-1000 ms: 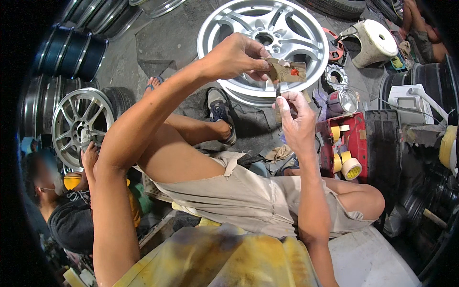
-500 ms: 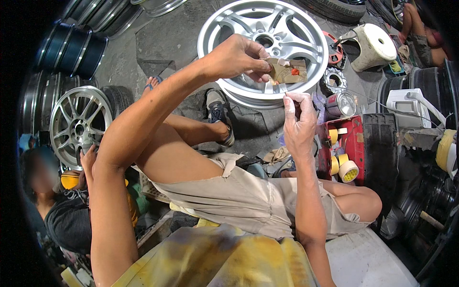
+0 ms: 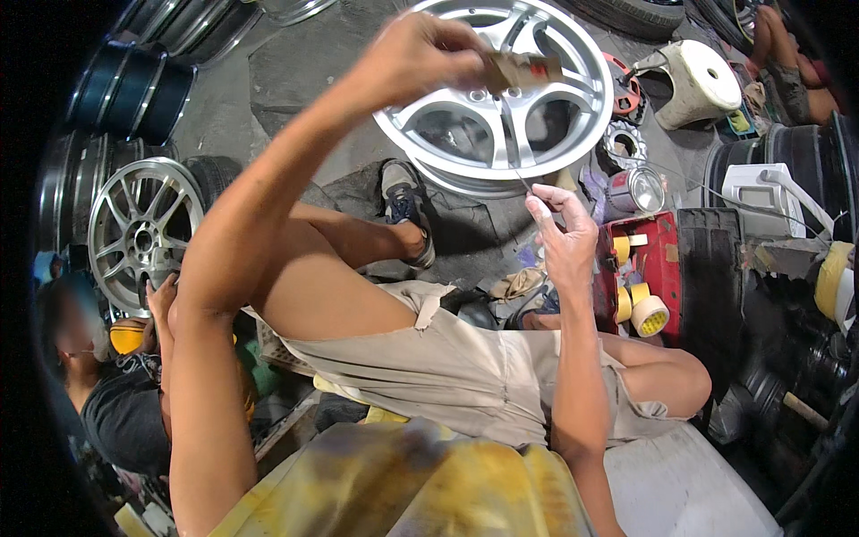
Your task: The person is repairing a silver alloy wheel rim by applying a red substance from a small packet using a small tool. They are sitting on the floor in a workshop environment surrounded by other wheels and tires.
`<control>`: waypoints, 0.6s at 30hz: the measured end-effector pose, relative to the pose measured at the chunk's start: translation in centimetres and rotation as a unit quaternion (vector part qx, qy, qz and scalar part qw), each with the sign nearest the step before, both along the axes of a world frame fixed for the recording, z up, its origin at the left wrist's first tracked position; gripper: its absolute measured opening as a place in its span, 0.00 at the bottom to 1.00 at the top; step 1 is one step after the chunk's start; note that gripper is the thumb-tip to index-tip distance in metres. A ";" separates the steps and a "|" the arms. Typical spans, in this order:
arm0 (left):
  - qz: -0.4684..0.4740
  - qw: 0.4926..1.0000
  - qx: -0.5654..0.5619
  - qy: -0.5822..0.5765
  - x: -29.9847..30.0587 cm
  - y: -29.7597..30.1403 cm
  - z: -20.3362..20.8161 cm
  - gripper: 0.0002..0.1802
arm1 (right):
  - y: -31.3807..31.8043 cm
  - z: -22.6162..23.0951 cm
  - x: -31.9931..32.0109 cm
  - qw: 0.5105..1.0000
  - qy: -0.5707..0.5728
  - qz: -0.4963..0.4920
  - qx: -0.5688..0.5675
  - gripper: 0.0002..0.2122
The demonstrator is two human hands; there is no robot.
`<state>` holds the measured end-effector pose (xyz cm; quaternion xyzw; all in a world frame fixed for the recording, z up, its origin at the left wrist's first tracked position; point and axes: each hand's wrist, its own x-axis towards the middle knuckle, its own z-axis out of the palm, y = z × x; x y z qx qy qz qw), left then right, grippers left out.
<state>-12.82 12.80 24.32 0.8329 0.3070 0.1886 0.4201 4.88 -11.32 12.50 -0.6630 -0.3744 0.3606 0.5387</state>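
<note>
My left hand (image 3: 425,58), blurred by motion, grips a small brown piece of cardboard (image 3: 514,70) with a red dab on it. It hangs over the upper part of a silver alloy wheel (image 3: 429,121) lying on the floor. Chalky white on the fingers, my right hand (image 3: 568,224) pinches a thin dark stick-like tool (image 3: 523,183). That tool points up and left across the wheel's near rim; its exact kind is too fine to make out. Some of the wheel's hub is covered by the cardboard.
On the right stand a red bin (image 3: 658,259) with yellow tape rolls (image 3: 650,315), a metal can (image 3: 637,190) and a white stool (image 3: 702,80). At left a person (image 3: 130,412) sits near another silver wheel (image 3: 143,237). Stacked dark rims (image 3: 134,89) rise behind it.
My left hand has lifted the cardboard up and away from my right hand. My right hand has dropped slightly, and the thin tool now shows beyond its fingertips.
</note>
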 end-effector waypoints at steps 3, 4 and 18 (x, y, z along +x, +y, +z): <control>0.098 0.995 -0.006 -0.027 -2.6 1.9 5.4 0.13 | -1.3 -3.9 -0.1 0.998 0.052 -0.024 -0.011 0.10; 0.116 0.992 -0.002 -0.051 -4.6 3.2 6.1 0.13 | -1.8 -5.6 -0.4 0.998 0.059 -0.030 0.003 0.11; 0.137 0.985 -0.020 -0.102 -5.6 5.8 5.9 0.14 | 0.4 -11.0 -1.7 0.991 -0.060 -0.116 0.019 0.11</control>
